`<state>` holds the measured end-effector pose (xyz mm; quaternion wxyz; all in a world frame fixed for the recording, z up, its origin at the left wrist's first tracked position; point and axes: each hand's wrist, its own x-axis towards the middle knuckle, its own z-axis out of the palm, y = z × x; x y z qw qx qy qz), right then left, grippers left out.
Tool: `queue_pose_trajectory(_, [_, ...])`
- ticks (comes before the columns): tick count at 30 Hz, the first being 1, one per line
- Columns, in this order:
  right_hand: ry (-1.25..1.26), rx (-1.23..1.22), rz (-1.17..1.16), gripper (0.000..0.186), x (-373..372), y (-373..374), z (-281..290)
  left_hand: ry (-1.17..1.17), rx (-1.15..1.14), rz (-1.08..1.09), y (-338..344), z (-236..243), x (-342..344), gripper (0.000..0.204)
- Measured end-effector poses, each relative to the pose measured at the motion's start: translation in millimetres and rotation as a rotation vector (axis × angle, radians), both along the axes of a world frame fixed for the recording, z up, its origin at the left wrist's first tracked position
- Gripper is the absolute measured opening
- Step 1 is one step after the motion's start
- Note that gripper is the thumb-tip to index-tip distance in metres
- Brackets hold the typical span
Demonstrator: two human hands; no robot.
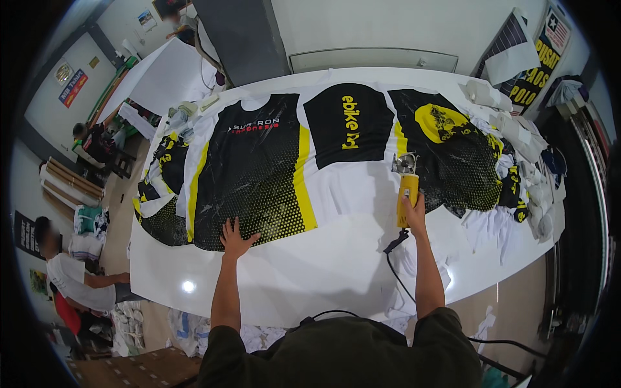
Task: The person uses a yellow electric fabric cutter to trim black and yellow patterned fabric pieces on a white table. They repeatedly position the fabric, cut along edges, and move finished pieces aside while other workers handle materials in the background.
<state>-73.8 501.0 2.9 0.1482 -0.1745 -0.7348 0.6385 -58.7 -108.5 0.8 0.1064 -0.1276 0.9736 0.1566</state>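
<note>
My right hand point(414, 215) is closed around the yellow body of a corded electric fabric cutter point(407, 194). The cutter's metal head sits at the white gap beside a black shirt panel with a round yellow print point(446, 161). My left hand point(237, 240) lies flat with fingers spread on the lower edge of a large black shirt panel point(249, 168) with yellow side strips and a dotted fade. Between the two large panels lies a black sleeve piece point(349, 123) with yellow lettering. White fabric point(349, 187) shows around and below it.
Bunched black, yellow and white cloth point(165, 168) lies at the table's left end. Fabric rolls and scraps point(533, 187) crowd the right end. The cutter's black cord point(396, 268) runs down toward me. People point(84, 278) are at the left, beyond the white table point(168, 278).
</note>
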Motion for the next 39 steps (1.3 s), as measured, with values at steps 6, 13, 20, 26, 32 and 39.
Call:
queue_pose_trajectory(6, [-0.053, 0.138, 0.002, 0.051, 21, 3, -18, -0.217, 0.057, 0.056, -6, 7, 3, 0.152])
queue_pose_trajectory(13, [-0.166, 0.115, -0.115, 0.051, 107, 7, -2, -0.269, 0.061, 0.017, -5, 14, 39, 0.160])
queue_pose_trajectory(20, [-0.216, 0.253, -0.190, 0.056, 164, 14, -6, -0.245, 0.069, -0.005, -11, 7, 89, 0.162])
queue_pose_trajectory(26, [-0.215, 0.272, -0.250, 0.052, 201, -1, 9, -0.194, 0.088, -0.045, -23, 1, 116, 0.160])
queue_pose_trajectory(32, [-0.225, -0.336, -0.221, 0.048, 260, -108, 79, -0.133, 0.055, -0.100, -42, -15, 127, 0.155])
queue_pose_trajectory(39, [-0.520, 0.535, 0.133, 0.062, 318, -210, 75, -0.171, 0.050, -0.137, -47, -16, 105, 0.156])
